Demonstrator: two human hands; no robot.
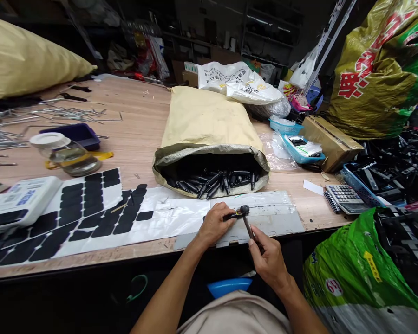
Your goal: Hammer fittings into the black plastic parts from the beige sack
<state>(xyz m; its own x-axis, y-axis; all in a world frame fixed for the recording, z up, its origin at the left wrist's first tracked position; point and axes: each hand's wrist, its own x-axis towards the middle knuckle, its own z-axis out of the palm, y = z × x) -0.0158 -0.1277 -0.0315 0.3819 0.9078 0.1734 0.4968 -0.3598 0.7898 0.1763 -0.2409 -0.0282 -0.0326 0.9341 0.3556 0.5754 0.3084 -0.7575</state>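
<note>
My left hand (216, 225) is closed around a slim black tube-like piece (230, 215), holding it level just above or on a grey board (278, 211). A short yellow band shows near the piece's right end. In my right hand (267, 257) is a metal-handled tool with a round dark head (244, 210). That head is at the right end of the black piece; whether they touch I cannot tell. Just beyond my hands lies a cream woven sack (209, 116), its mouth facing me, with several black tube-like parts (212, 183) inside.
Left on the wooden table are a white scale (38, 197), a lidded jar (73, 157), black stickers on white sheets (92, 192) and bent metal rods (66, 113). A calculator (346, 198), blue baskets (303, 150) and a cardboard box (330, 139) sit right, above a green sack (355, 264).
</note>
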